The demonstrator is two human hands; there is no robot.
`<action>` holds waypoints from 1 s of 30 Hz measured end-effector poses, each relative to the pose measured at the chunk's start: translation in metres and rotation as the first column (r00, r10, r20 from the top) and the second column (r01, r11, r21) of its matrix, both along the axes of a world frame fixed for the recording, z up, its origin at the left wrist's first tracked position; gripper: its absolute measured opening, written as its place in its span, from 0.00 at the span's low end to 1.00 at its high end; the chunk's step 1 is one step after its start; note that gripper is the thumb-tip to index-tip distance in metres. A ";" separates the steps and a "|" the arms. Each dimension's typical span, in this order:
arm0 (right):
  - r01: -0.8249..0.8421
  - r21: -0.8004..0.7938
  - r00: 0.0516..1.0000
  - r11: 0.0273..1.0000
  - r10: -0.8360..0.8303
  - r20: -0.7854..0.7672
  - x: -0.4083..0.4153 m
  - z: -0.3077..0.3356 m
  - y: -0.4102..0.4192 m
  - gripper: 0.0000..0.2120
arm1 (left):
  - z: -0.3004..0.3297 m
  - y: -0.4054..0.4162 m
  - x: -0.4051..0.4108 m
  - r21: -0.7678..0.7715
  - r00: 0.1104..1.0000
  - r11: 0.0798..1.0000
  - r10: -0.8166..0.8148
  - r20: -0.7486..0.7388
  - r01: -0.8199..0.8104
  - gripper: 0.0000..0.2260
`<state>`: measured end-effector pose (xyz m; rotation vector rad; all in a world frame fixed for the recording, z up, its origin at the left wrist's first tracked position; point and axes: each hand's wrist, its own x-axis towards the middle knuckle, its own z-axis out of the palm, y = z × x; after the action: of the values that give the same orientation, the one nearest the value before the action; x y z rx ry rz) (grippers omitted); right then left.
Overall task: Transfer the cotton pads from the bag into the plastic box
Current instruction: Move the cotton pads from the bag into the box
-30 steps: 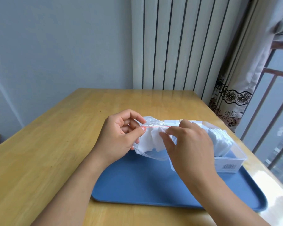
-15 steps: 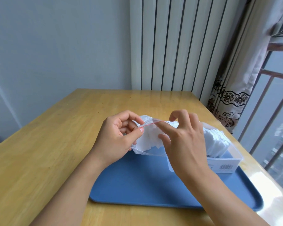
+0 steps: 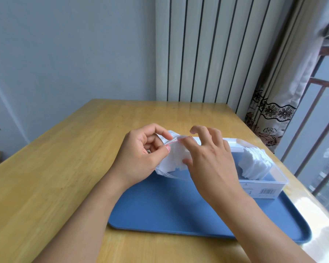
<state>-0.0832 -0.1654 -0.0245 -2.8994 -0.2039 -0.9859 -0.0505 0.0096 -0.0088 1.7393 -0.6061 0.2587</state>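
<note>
A clear zip bag [image 3: 174, 164] with a red seal strip holds white cotton pads and hangs just above the blue tray [image 3: 179, 207]. My left hand [image 3: 141, 156] pinches the bag's left top corner between thumb and fingers. My right hand [image 3: 207, 158] reaches into the bag's mouth with index finger and thumb, the other fingers spread and raised. Behind my right hand stands the clear plastic box [image 3: 264, 185] on the tray, with a stack of white cotton pads [image 3: 254, 164] inside at its right end.
The tray lies on a wooden table [image 3: 55, 177]. A white panelled radiator [image 3: 207, 50] and a patterned curtain [image 3: 273, 111] stand behind the table. A window with railing [image 3: 321, 130] is on the right.
My right hand let go of the seal strip, opened its fingers and slid its index finger and thumb into the bag's mouth. My left hand kept its pinch on the corner.
</note>
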 end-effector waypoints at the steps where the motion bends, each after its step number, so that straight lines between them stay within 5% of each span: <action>1: -0.003 -0.007 1.000 1.000 0.003 -0.001 0.000 -0.001 0.000 0.30 | 0.000 0.000 0.000 -0.006 1.000 1.000 -0.002 0.003 0.002 0.09; 10: -0.034 -0.008 0.999 0.999 0.034 -0.039 0.001 -0.004 0.002 0.23 | -0.001 0.004 0.003 0.034 0.999 0.999 0.031 0.042 -0.032 0.09; 21: -0.049 -0.063 0.993 0.997 0.042 -0.110 0.004 -0.013 0.000 0.14 | -0.014 0.005 0.005 0.492 0.974 0.854 0.067 0.215 -0.168 0.24; 25: -0.192 0.134 0.950 0.972 0.218 -0.224 -0.009 0.000 -0.003 0.12 | -0.015 0.006 0.010 0.561 0.960 0.784 0.158 0.231 -0.264 0.25; 28: -0.313 0.528 0.858 0.790 0.473 -0.199 -0.024 0.020 -0.006 0.08 | -0.012 0.012 0.010 0.563 0.979 0.801 0.146 0.144 -0.203 0.25; 30: -0.268 0.834 0.763 0.482 0.635 -0.122 -0.028 0.032 -0.009 0.07 | -0.010 0.013 0.008 0.543 0.993 0.832 0.090 0.076 -0.117 0.27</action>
<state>-0.1111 -0.1743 0.0075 -1.9558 -0.3918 -0.2038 -0.0425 0.0228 -0.0187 2.3332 -0.6628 0.2130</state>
